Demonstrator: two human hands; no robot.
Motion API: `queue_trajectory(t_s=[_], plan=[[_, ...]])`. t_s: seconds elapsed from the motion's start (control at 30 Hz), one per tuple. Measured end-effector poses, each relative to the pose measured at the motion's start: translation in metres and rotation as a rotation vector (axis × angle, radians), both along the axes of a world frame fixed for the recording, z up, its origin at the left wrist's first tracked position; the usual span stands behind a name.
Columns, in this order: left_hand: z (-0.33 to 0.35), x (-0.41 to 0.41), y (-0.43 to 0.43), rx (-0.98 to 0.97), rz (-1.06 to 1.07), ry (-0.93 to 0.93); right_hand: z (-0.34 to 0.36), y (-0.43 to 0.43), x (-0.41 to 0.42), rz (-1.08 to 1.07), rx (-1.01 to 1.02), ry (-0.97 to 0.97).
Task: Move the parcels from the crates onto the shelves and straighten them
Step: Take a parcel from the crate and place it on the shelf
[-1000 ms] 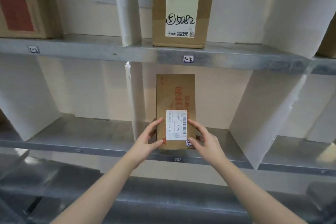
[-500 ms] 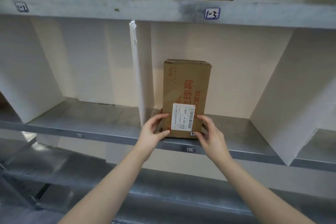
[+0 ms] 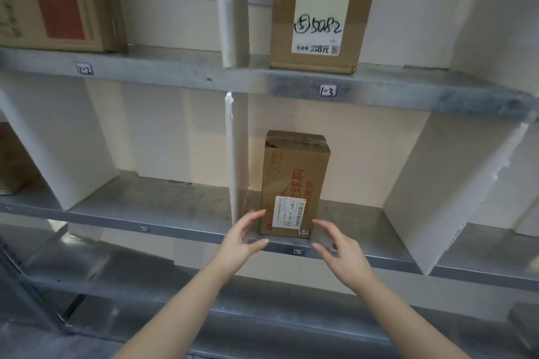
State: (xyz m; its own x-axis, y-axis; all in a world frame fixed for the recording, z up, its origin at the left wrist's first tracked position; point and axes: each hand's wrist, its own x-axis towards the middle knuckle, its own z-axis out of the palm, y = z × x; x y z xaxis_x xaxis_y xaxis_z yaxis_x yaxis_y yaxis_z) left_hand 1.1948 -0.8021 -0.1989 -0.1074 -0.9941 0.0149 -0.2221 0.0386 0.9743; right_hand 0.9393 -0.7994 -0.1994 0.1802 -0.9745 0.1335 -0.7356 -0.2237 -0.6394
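Brown corrugated cardboard makes up the parcel [image 3: 294, 183], a tall narrow box standing upright at the front edge of the middle shelf [image 3: 175, 227], just right of a thin white divider [image 3: 230, 160]. Its top flaps are sealed with glossy clear tape, orange-red characters run down its face, and a white barcode label sits low on the front with a small tag at the bottom corner.

Both bare hands hover just in front of it. The left hand [image 3: 242, 237] has a wide grip, fingers curled and spread, with the upper fingertips at or just off the box's lower left edge; contact cannot be told. The right hand [image 3: 341, 248] is likewise wide and empty, clear of the box's right side.

Dull, mottled galvanised metal forms the shelf boards, with small handwritten tags on the lips. On the upper shelf [image 3: 408, 90] stands a larger cardboard box [image 3: 320, 9] with a long pale label marked 5082.
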Motion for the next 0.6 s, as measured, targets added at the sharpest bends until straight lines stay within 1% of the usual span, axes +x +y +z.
queue_trajectory(t_s=[0.07, 0.23, 0.27, 0.3, 0.37, 0.43, 0.5, 0.6], plan=[[0.018, 0.005, 0.016, 0.040, -0.013, -0.070, 0.022, 0.014, 0.000, -0.014, 0.061, 0.045], [0.082, 0.010, 0.067, 0.158, -0.139, -0.207, 0.084, 0.056, 0.000, -0.011, 0.188, 0.167], [0.095, 0.011, 0.075, 0.168, -0.162, -0.280, 0.098, 0.064, 0.000, -0.005, 0.216, 0.212], [0.108, 0.011, 0.083, 0.159, -0.195, -0.401, 0.112, 0.072, -0.001, 0.002, 0.237, 0.266], [0.138, 0.012, 0.094, 0.092, -0.271, -0.719, 0.142, 0.086, 0.000, 0.019, 0.247, 0.390], [0.169, 0.011, 0.099, 0.007, -0.321, -0.970, 0.172, 0.098, 0.000, 0.029, 0.229, 0.474], [0.197, 0.008, 0.104, -0.078, -0.335, -1.119, 0.202, 0.111, 0.003, 0.013, 0.190, 0.514], [0.232, 0.006, 0.113, -0.190, -0.347, -1.182, 0.244, 0.131, 0.006, -0.053, 0.108, 0.536]])
